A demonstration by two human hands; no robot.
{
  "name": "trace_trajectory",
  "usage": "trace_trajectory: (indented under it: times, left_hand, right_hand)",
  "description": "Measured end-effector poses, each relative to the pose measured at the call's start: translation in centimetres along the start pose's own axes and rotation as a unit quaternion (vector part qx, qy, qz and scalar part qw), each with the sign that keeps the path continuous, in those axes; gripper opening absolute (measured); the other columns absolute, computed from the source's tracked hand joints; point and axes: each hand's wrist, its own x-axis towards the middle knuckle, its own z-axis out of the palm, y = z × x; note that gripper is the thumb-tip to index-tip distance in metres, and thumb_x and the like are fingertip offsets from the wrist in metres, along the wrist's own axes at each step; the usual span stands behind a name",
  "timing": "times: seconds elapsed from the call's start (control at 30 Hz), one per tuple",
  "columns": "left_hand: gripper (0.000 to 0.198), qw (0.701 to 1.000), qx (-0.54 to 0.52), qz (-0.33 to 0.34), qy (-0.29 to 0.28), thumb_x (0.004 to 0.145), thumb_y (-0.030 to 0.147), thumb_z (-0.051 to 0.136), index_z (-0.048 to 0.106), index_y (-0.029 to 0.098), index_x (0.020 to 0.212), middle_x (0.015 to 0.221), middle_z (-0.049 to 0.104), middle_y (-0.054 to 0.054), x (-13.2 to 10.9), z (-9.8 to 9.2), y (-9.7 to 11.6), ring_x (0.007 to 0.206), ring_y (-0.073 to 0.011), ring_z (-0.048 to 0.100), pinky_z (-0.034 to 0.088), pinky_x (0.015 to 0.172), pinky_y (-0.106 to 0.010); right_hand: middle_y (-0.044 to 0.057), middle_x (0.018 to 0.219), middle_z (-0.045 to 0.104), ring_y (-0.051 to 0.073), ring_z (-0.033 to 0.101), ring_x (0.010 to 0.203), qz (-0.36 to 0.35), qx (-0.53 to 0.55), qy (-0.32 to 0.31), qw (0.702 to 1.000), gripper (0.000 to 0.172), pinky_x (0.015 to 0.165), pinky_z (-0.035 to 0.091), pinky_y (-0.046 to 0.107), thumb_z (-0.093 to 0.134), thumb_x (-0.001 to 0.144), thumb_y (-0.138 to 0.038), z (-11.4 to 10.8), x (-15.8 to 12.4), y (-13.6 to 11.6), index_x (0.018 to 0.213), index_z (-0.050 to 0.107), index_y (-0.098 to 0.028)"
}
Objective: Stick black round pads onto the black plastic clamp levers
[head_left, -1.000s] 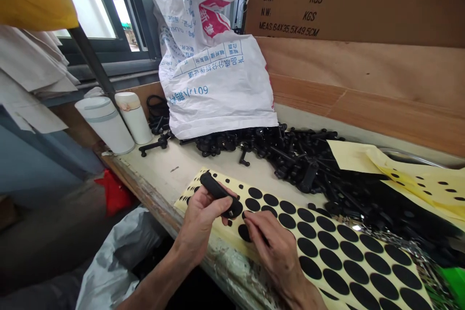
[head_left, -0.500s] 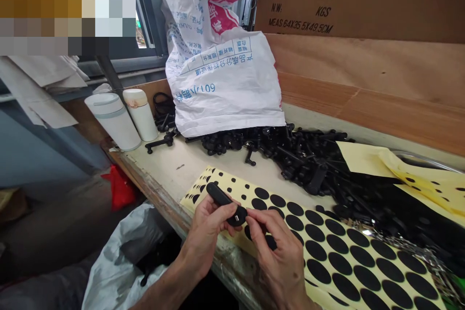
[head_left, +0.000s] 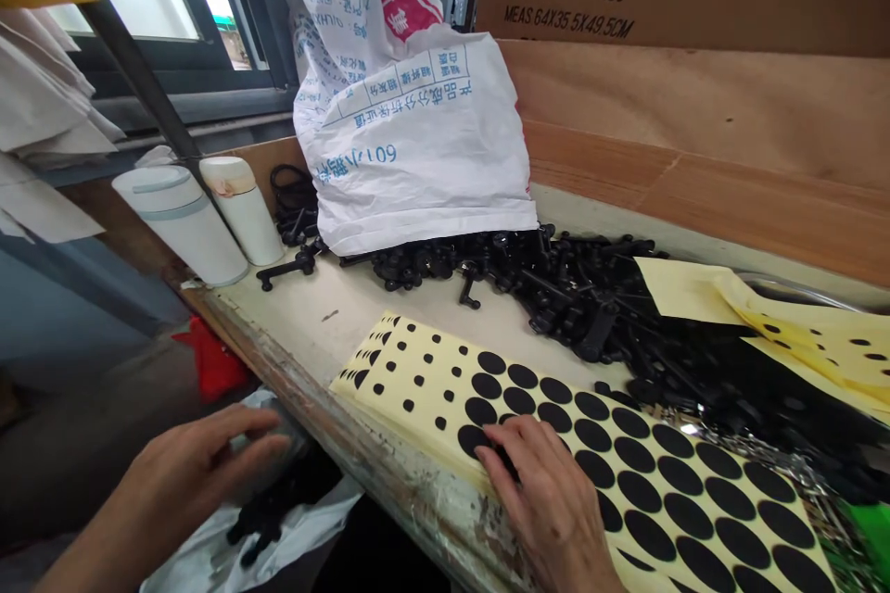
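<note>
My right hand rests on a yellow backing sheet covered with round black stickers, its fingertips curled onto a sticker at the sheet's near edge. My left hand hangs below the table edge over a grey plastic bag, fingers stretched out and holding nothing. Black handle parts lie in that bag. A large pile of the same black parts lies behind the sheet on the table.
A white woven sack stands at the back, spilling black parts. Two white flasks stand at the left end of the worn table edge. Used yellow sheets lie at right. Cardboard lines the back wall.
My left hand held a black handle part over the sheet; now it is below the table edge, empty and open. My right hand has returned to the stickers.
</note>
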Motion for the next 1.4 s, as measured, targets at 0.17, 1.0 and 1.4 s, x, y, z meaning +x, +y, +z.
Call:
trace_trajectory:
  times: [0.17,1.0,1.4]
  left_hand:
    - [0.022,0.924,0.105,0.339,-0.144,0.084,0.022,0.062,0.066,0.026,0.105,0.103,0.068,-0.005,-0.4,8.5,4.6,0.098,-0.0231,0.057,0.045,0.088,-0.033]
    - [0.033,0.872,0.195,0.379,-0.241,0.083,0.024,0.063,0.054,0.026,0.115,0.12,0.057,-0.006,-0.9,13.0,6.1,0.115,-0.0294,0.045,0.03,0.101,-0.05]
    - [0.013,0.96,-0.144,0.1,-0.218,0.079,0.018,0.06,0.064,0.022,0.067,0.112,0.065,-0.008,1.5,12.4,9.4,0.118,-0.027,0.049,0.038,0.097,-0.04]
  right_hand:
    - [0.005,0.081,0.058,0.021,0.06,0.072,0.026,0.01,-0.022,0.999,0.011,0.061,0.051,0.035,0.047,0.093,-0.025,0.9,-0.2,-0.5,0.089,0.057,-0.021]
    - [0.004,0.097,0.06,0.02,0.063,0.085,0.098,0.12,-0.037,0.987,0.009,0.069,0.053,0.032,0.055,0.084,-0.02,0.7,-1.0,-0.7,0.077,0.059,-0.025]
    - [0.006,0.096,0.063,0.018,0.065,0.08,0.202,0.348,-0.011,0.915,0.018,0.067,0.055,0.025,0.055,0.089,-0.035,-0.7,0.4,0.1,0.092,0.068,-0.023]
